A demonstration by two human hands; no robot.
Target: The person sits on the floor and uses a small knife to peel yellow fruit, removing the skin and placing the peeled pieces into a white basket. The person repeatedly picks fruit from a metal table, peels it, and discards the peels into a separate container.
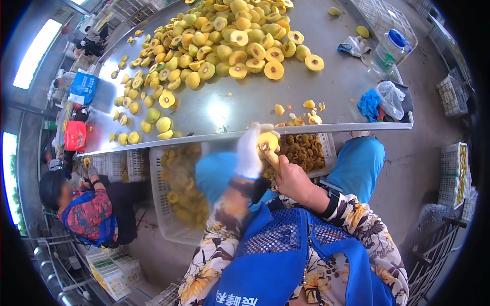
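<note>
My left hand (247, 153), in a white glove, holds a halved yellow peach (270, 139) with its cut face turned up. In my bare right hand (298, 180) is a wooden-handled pitting tool (271, 157), its tip at the middle of the peach half. Both hands are just below the front edge of a steel table (237, 105). Across the table lies a large heap of halved yellow peaches (214, 49). Small peach scraps (298, 120) lie near the edge. Beneath my hands a white crate (328, 151) holds brown-yellow cut pieces.
Left of my knees stands a white plastic crate (156, 202) of peach halves, partly blurred. A co-worker (90, 206) sits farther left. On the table's right are a blue-lidded plastic jar (386, 49), a blue glove (369, 104) and a clear plastic bag (391, 99).
</note>
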